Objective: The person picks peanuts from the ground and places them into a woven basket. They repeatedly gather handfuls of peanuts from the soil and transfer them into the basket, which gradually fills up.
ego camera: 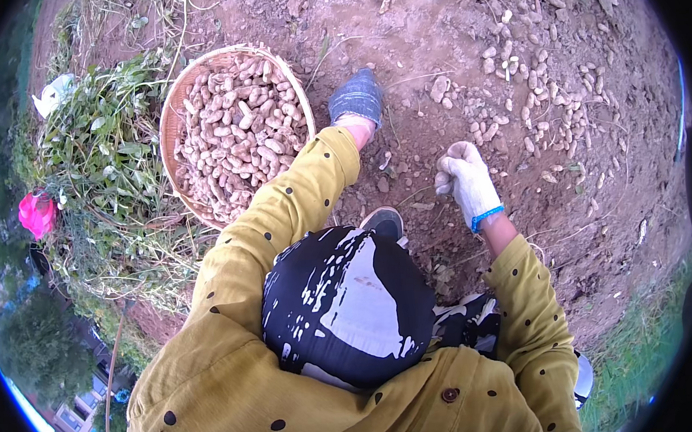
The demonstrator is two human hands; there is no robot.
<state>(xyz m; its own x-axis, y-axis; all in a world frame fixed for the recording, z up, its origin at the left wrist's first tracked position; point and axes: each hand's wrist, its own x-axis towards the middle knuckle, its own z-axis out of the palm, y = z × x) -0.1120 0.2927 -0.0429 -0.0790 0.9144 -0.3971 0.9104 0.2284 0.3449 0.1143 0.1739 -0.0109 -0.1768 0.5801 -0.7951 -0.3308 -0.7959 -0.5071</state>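
Observation:
My left hand [355, 99], in a blue-grey knit glove, is low over the soil just right of a round woven basket [169, 117]. Its palm side is hidden, so I cannot tell whether it grips anything. Unshelled peanuts [237, 133] fill much of the basket. In a white glove with a blue cuff, my right hand [465, 176] has its fingers curled in, and whatever may be inside them is hidden. Loose peanuts [553, 102] lie scattered on the bare soil beyond and to the right of that hand.
Pulled green plants [109, 141] are heaped left of the basket, with a white bag [53, 96] and a pink object [37, 214] at their far edge. My shoe [384, 222] and patterned knee [348, 305] are between my arms. Grass [633, 347] grows at lower right.

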